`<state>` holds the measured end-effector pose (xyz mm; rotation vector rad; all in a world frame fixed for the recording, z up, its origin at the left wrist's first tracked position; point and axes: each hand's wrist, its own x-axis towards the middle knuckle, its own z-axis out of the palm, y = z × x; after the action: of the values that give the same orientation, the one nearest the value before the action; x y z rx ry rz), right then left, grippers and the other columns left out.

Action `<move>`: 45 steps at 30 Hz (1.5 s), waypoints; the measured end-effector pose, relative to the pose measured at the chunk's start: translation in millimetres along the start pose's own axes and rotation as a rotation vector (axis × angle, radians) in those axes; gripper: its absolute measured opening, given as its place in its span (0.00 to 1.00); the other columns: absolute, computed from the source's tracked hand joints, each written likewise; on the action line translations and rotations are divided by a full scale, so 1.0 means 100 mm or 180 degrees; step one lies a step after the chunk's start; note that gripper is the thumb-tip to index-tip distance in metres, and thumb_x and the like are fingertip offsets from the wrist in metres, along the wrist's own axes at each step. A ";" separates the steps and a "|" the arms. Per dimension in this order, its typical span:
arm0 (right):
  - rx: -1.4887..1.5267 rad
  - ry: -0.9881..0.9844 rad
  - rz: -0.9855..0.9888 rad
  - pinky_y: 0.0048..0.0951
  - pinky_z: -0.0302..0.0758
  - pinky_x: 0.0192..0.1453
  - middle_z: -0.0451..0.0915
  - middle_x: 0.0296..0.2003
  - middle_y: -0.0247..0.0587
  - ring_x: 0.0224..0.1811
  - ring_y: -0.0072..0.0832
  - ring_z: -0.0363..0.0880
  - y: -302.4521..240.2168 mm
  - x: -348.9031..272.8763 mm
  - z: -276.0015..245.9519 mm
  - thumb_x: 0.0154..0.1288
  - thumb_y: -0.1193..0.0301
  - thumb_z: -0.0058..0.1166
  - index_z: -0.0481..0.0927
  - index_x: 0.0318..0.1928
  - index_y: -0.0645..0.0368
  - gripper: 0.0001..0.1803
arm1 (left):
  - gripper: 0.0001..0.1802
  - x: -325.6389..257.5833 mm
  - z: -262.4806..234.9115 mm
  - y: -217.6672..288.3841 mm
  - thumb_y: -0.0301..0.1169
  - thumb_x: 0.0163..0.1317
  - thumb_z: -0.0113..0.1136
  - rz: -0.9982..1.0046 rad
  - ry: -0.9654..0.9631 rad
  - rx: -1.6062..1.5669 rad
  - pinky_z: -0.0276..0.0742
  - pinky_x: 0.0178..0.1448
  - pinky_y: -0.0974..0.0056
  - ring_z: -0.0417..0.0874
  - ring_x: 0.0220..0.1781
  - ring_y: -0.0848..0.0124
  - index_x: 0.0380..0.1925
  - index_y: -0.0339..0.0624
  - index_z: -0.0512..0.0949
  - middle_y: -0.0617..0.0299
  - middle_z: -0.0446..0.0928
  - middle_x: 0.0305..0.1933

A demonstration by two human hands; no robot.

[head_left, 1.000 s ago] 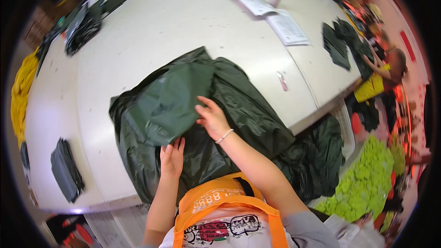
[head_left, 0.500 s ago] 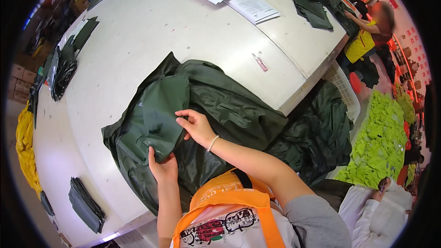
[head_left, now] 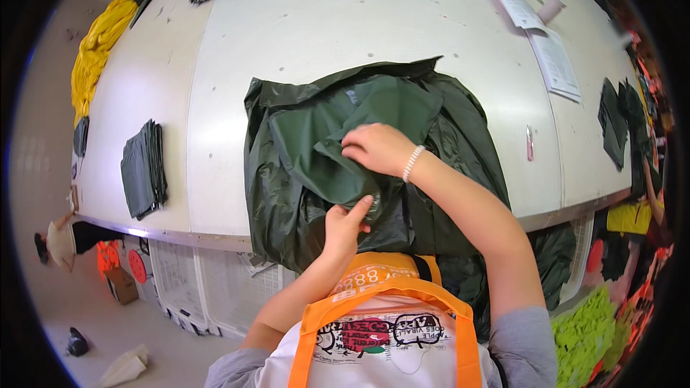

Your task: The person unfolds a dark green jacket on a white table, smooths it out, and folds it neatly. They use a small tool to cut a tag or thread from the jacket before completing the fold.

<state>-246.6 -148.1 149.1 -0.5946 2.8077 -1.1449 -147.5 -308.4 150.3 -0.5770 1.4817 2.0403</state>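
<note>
Now at bench: dark green cloth under both hands, crates below.

Containers first. Two white lattice crates, a left crate (head_left: 176,269) and a middle crate (head_left: 241,298), stand side by side under the near table edge; contents too unclear to log from my spot. Right of the wearer, the pale rim of a white bin (head_left: 586,241) shows, with dark green material (head_left: 557,259) bunched along its inner side; its near wall is hidden. A brown carton (head_left: 121,286) sits on the floor at far left.

Work: dark green cloth (head_left: 305,140) lies crumpled on the white table (head_left: 395,14), its near part hanging over the edge by the orange apron (head_left: 392,286). Left hand (head_left: 343,226): thumb and fingers pinch the cloth's near fold. Right hand (head_left: 384,149): fingers bent, close together, on a raised fold; cannot tell whether the thumb pinches.

Surface: dark specks, long seams. A folded stack (head_left: 144,169), dark green, lies left; yellow material (head_left: 104,50) drapes the far-left edge. Right side: papers (head_left: 543,39), a pinkish cylinder (head_left: 552,9), a pink-handled tool (head_left: 530,144).

Room: pale floor, one person (head_left: 61,241) at left, lime-green heap (head_left: 583,334) lower right.
</note>
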 end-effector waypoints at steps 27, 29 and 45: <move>0.1221 0.1880 0.1982 0.26 0.74 0.37 0.80 0.29 0.33 0.32 0.17 0.76 3.10 0.46 -0.99 0.63 0.65 0.60 0.72 0.35 0.63 0.14 | 0.07 3.26 -1.15 2.20 0.25 0.55 0.64 0.1062 -0.0040 0.2087 0.79 0.42 0.66 0.83 0.36 0.70 0.32 0.32 0.83 0.57 0.84 0.33; 0.0687 0.1884 0.2326 0.34 0.74 0.34 0.81 0.26 0.41 0.27 0.32 0.79 3.03 0.53 -0.97 0.63 0.66 0.59 0.70 0.34 0.62 0.14 | 0.14 3.53 -1.04 2.12 0.36 0.57 0.66 0.1143 0.0192 0.2381 0.77 0.33 0.68 0.80 0.25 0.72 0.29 0.32 0.82 0.60 0.81 0.25; -0.0274 -0.0350 -0.0264 0.37 0.67 0.65 0.67 0.61 0.49 0.62 0.43 0.67 0.84 0.63 0.02 0.59 0.69 0.59 0.66 0.62 0.59 0.31 | 0.32 1.11 -0.62 1.04 0.55 0.59 0.59 -0.1688 -0.1395 0.3652 0.76 0.26 0.67 0.80 0.18 0.72 0.22 0.29 0.82 0.57 0.79 0.18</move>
<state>-331.8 -117.9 96.8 -0.7630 2.7737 -0.9750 -297.6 -373.0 137.0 -0.0091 1.6673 0.6381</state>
